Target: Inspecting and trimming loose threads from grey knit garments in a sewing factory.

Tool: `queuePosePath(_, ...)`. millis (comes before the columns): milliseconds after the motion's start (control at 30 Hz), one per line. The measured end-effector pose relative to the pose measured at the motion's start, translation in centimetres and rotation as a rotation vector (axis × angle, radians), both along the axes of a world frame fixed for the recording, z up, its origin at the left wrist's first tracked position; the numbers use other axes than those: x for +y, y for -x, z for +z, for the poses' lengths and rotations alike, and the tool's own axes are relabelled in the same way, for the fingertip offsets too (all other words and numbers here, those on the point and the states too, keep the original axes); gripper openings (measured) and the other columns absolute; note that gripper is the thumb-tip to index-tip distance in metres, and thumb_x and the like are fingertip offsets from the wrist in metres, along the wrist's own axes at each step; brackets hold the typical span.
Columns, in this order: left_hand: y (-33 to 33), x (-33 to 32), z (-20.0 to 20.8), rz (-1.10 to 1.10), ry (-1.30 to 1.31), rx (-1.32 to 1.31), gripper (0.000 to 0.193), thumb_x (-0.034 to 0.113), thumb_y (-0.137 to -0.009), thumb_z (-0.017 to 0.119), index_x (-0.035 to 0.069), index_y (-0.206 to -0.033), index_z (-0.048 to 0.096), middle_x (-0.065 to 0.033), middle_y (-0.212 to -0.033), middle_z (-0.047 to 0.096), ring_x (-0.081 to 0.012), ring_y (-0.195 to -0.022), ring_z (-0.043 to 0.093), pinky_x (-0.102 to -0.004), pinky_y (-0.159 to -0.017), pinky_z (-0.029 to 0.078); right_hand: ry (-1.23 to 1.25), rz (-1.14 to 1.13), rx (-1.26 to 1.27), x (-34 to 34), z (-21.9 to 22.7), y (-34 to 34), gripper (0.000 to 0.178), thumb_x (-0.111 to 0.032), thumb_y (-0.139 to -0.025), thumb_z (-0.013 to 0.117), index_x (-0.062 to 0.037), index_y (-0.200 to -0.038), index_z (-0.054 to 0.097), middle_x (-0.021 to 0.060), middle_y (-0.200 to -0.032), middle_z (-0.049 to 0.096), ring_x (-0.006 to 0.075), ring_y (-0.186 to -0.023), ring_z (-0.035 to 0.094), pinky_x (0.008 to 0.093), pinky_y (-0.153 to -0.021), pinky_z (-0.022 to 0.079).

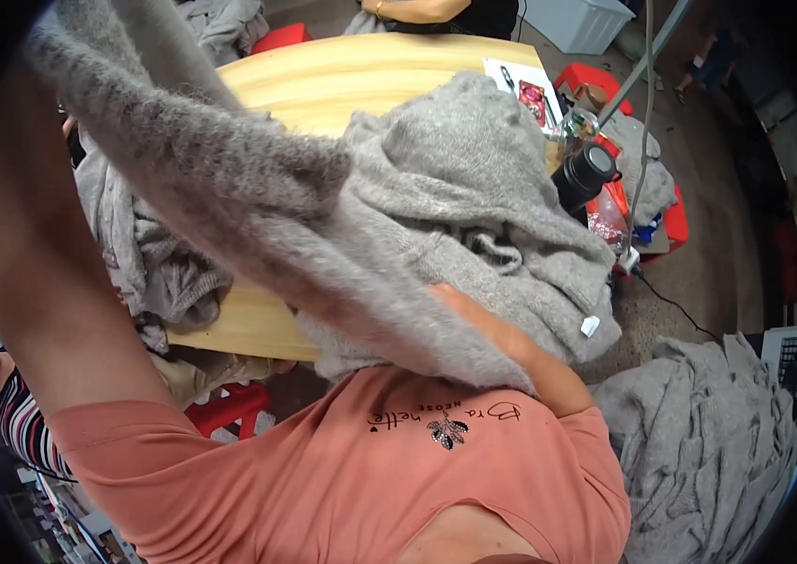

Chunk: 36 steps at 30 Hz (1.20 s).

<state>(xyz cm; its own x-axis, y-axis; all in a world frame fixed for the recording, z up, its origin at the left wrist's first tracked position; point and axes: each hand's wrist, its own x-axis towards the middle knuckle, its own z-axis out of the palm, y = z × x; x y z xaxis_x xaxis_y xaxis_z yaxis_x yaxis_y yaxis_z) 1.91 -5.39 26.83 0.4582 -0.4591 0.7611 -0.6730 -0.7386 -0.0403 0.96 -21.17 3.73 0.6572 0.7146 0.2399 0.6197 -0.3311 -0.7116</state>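
A fuzzy grey knit garment [229, 155] stretches slantwise from the upper left down across my chest. My left arm [70, 263] is raised along the left side, up to the garment's upper end; the hand is lost behind the knit and the dark rim. My right forearm [511, 348] bends in across my front, and my right hand is covered by the stretched knit. Which part of it either hand grips cannot be seen. Beneath and beyond lies a heap of grey knitwear [474, 169] on the table, with a small white label [590, 326] showing.
A pale wooden table [314, 70] spreads ahead. At its right stand a black bottle [586, 174], a glass jar [577, 127] and red bins [596, 85]. More grey knits [699, 432] are piled at right. One person [13, 404] is at left, another person's arm [417, 9] beyond the table.
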Motion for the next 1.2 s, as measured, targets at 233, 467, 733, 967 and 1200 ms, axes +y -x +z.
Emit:
queuePosePath(233,-1.9,-2.9,0.1,-0.737,-0.195,0.254,0.035,0.029,-0.072,0.059,-0.002,-0.09,0.062,-0.014,-0.09,0.062,-0.0218,-0.075,0.059,-0.0334,-0.069,0.047,-0.588,-0.578,-0.127,-0.8,2.4,0.1,0.029,0.009,-0.075,0.055,0.0026,-0.103,0.054,0.0131,-0.1,0.056,0.0157,-0.082,0.058,0.0243,-0.07,0.048)
queuePosePath(467,-8.4,-6.4,-5.4,-1.44,-0.342,1.387,0.047,0.032,-0.066,0.064,-0.004,-0.095,0.058,-0.0139,-0.093,0.061,-0.0199,-0.08,0.059,-0.031,-0.073,0.048,-0.782,-0.933,-0.82,-3.5,7.5,2.4,0.033,-0.002,-0.073,0.059,0.0046,-0.103,0.048,0.0218,-0.111,0.048,0.0277,-0.097,0.052,0.0381,-0.087,0.042)
queuePosePath(733,-0.9,5.0,-12.6,-0.549,0.117,1.027,0.007,-0.001,-0.067,0.062,0.001,-0.07,0.057,-0.0077,-0.057,0.054,-0.0165,-0.045,0.052,-0.0249,-0.044,0.039,0.159,-0.229,-0.086,-6.4,1.0,2.6,0.041,-0.011,-0.058,0.064,-0.0008,-0.097,0.059,0.0136,-0.101,0.057,0.031,-0.092,0.054,0.0385,-0.079,0.041)
queuePosePath(967,7.5,12.4,-24.0,-0.075,0.393,0.748,0.056,0.024,-0.058,0.075,-0.003,-0.101,0.051,-0.0091,-0.079,0.052,-0.0168,-0.065,0.049,-0.0264,-0.058,0.041,-0.292,-0.117,0.617,-8.3,2.9,2.0,0.053,-0.026,-0.062,0.074,-0.0005,-0.106,0.059,0.0179,-0.112,0.054,0.0295,-0.098,0.054,0.0353,-0.082,0.043)
queuePosePath(1200,10.1,14.1,-31.3,0.409,0.292,0.678,0.055,0.003,-0.059,0.065,-0.003,-0.11,0.046,-0.0235,-0.104,0.051,-0.0381,-0.096,0.051,-0.0431,-0.082,0.043,0.381,-0.32,0.002,-7.4,0.4,0.0,0.08,-0.021,-0.048,0.075,-0.0047,-0.121,0.048,0.0131,-0.122,0.049,0.0295,-0.111,0.047,0.0371,-0.089,0.039)
